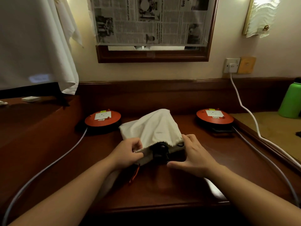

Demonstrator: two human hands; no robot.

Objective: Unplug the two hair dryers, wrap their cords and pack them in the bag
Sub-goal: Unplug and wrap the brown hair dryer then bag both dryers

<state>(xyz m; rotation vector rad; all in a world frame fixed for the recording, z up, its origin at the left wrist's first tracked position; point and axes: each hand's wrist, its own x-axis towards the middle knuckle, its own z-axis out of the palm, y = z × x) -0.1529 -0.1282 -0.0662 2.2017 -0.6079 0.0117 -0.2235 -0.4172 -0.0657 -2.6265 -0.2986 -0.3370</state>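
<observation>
Dark wooden desk with raised back edge, filling the lower view. Above it on the wall, wood-framed mirror covered with newspaper. At upper left, white cloth draped over a dark screen.

Centre of desk: white fabric bag, lying flat, mouth toward the viewer. Black hair dryer parts visible inside the open mouth, mostly covered by fabric; number of dryers inside not determinable. Orange drawstring trailing from the mouth's left corner onto the desk.

Left and right of bag, well apart from it: two red round cord reels, each with a white label on top and a grey cable running toward the near edge.

Far right: green bottle standing upright. Wall socket with white plug inserted; white cord descending past the right reel.

Left hand: fingers and thumb curled, pinching the left hem of the bag mouth. Right hand: fingers laid over the right upper edge of the mouth, thumb extended underneath near the desk surface; closure on the fabric not clearly determinable.

Upper left shelf: small white flat box.
</observation>
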